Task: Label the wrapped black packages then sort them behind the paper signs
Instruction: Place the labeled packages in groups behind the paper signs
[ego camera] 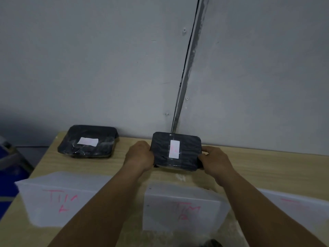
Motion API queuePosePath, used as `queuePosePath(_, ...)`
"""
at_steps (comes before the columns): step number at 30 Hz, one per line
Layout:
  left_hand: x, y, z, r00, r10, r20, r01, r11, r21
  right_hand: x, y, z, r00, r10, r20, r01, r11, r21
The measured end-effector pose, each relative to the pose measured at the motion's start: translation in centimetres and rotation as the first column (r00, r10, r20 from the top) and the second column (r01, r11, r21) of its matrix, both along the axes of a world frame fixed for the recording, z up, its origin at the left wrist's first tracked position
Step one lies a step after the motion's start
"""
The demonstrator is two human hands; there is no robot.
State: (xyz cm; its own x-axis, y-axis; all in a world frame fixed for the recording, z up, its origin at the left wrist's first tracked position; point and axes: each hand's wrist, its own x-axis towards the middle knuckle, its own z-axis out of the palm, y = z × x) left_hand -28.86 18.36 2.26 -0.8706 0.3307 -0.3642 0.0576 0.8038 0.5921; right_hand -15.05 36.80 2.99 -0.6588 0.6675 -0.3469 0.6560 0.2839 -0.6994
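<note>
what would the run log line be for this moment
left hand + right hand: gripping labelled package | place: behind middle sign | other package: behind left sign

We've got a black wrapped package [175, 151] held at both short sides, white label [174, 149] upright on top, near the table's back edge behind the middle sign [183, 209]. Another package [88, 141], label lying sideways, sits at the back left corner behind the left sign [57, 198].
</note>
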Motion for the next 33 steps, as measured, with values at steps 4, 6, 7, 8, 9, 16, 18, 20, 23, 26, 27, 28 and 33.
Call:
queuePosePath(4,-0.4,0.4,-1.3,0.999,-0.019,-0.035,0.016,0.997,-0.077,-0.9,0.6,-1.0,0.990,0.092,0.104,-0.094,0.996,0.012)
queuePosePath(6,-0.6,0.6,-1.8,0.999,-0.011,-0.042,0.007,0.996,-0.089,-1.4,0.9,-1.4,0.982,0.131,0.139,-0.137,0.990,0.040)
queuePosePath(7,-0.7,0.7,-2.0,0.999,-0.005,-0.043,0.001,0.996,-0.092,-1.6,1.0,-1.5,0.977,0.145,0.154,-0.155,0.986,0.055)
queuePosePath(8,-0.8,0.8,-2.2,0.999,-0.001,-0.044,-0.003,0.995,-0.096,-1.8,1.1,-1.6,0.974,0.155,0.167,-0.168,0.983,0.069)
queuePosePath(9,-0.8,0.9,-2.3,0.999,0.001,-0.044,-0.005,0.995,-0.101,-2.0,1.1,-1.7,0.970,0.160,0.180,-0.177,0.981,0.081)
queuePosePath(16,-1.1,1.2,-3.1,0.996,0.010,-0.089,-0.019,0.995,-0.095,-2.8,1.5,-2.5,0.963,0.159,0.217,-0.189,0.973,0.128)
queuePosePath(18,-1.1,1.5,-3.1,0.995,0.008,-0.100,-0.017,0.996,-0.083,-3.0,1.6,-2.4,0.962,0.159,0.222,-0.194,0.970,0.147)
queuePosePath(20,-1.1,1.6,-3.2,0.993,0.011,-0.116,-0.018,0.998,-0.058,-3.1,1.5,-2.1,0.959,0.156,0.238,-0.201,0.963,0.180)
queuePosePath(23,-0.9,1.6,-3.2,0.992,0.012,-0.123,-0.016,0.999,-0.032,-3.2,1.3,-1.9,0.952,0.159,0.261,-0.221,0.948,0.229)
queuePosePath(26,-0.5,1.3,-2.8,0.994,0.018,-0.108,-0.020,1.000,-0.015,-2.9,0.8,-1.4,0.965,0.122,0.232,-0.175,0.958,0.227)
queuePosePath(27,-0.3,1.2,-2.5,0.995,0.021,-0.100,-0.022,1.000,-0.017,-2.8,0.7,-1.0,0.968,0.114,0.224,-0.164,0.962,0.220)
queuePosePath(28,-0.1,1.1,-2.1,0.995,0.020,-0.101,-0.022,0.999,-0.027,-2.5,0.5,-0.6,0.971,0.110,0.211,-0.156,0.964,0.217)
queuePosePath(33,2.1,1.0,1.5,0.961,0.037,-0.274,-0.039,0.999,-0.002,-0.6,-0.5,1.9,0.993,0.113,0.038,-0.119,0.957,0.265)
